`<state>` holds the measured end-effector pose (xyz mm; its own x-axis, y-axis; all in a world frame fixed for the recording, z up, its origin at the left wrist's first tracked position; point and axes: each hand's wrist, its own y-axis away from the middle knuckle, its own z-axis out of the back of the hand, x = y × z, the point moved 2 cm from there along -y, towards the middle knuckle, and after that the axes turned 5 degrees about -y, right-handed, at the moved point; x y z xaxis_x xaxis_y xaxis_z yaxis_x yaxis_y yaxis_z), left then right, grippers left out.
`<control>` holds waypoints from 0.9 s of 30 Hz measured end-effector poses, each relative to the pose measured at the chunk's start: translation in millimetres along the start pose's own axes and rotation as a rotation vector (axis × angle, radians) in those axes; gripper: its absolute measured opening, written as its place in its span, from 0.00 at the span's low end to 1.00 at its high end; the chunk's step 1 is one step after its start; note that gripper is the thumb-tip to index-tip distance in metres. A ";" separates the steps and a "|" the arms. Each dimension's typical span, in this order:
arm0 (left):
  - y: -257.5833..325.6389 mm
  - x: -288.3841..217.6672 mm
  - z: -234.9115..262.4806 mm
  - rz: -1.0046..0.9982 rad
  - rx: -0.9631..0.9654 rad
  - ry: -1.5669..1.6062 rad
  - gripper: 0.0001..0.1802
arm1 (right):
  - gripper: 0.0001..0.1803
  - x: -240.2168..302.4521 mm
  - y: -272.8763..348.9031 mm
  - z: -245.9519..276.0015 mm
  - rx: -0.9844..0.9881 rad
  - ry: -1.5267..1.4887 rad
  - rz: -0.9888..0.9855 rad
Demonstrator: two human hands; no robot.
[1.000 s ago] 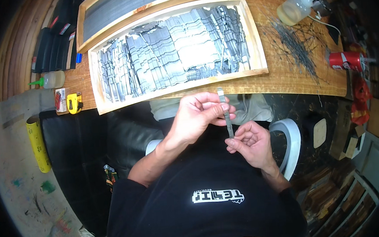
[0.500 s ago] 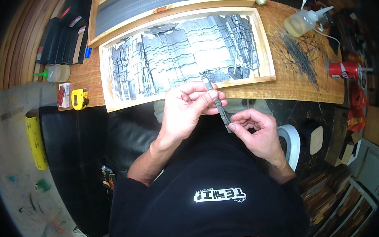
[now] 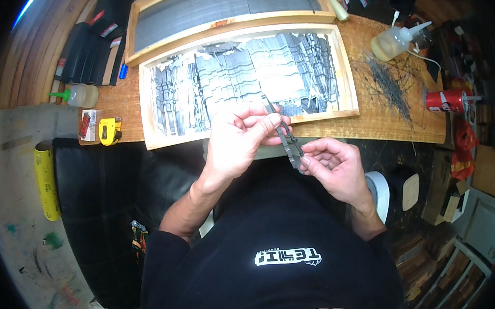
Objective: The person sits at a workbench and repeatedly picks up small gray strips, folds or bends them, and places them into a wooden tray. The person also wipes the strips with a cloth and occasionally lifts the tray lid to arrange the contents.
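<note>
Now your left hand [image 3: 235, 141] pinches dark jagged strip [image 3: 287, 145] near wooden tray [image 3: 348, 80]; right hand [image 3: 336, 169] pinches end closer to you. Probably parting thin pieces; next move calls for gentle, steady pinch.

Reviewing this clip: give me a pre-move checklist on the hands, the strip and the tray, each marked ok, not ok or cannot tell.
1. Left hand on the dark strip: ok, pinched between thumb and fingers.
2. Right hand on the strip's lower end: ok, thumb and fingertips there.
3. Strip undivided between the hands: not ok, it appears as two strands with a gap.
4. Firmness of either pinch: cannot tell.
5. Pieces in the wooden tray all aligned: not ok, some lie askew.
6. Squeeze bottle away from the hands: ok, far right.
</note>
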<state>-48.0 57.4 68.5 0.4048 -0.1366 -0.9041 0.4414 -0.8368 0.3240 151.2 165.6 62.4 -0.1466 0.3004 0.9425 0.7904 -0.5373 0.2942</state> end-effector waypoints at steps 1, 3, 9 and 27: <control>0.2 -0.9 -0.2 -0.001 0.005 -0.002 0.12 | 0.12 -0.7 -2.4 -1.0 0.009 -0.016 -0.004; 2.1 -9.7 1.3 -0.006 0.045 -0.069 0.12 | 0.12 0.6 -4.7 -3.8 0.030 -0.048 -0.009; -50.9 -78.3 19.7 -0.275 0.051 -0.358 0.15 | 0.10 15.9 -21.8 18.4 -0.212 0.003 0.363; -292.3 -157.7 56.5 -0.244 -0.154 -0.718 0.15 | 0.11 -28.7 -59.9 87.0 -0.820 0.145 0.773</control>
<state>-286.1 293.6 100.7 -0.3130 -0.3122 -0.8970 0.5793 -0.8112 0.0802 159.8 257.7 3.9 0.1022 -0.4008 0.9105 0.0793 -0.9091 -0.4090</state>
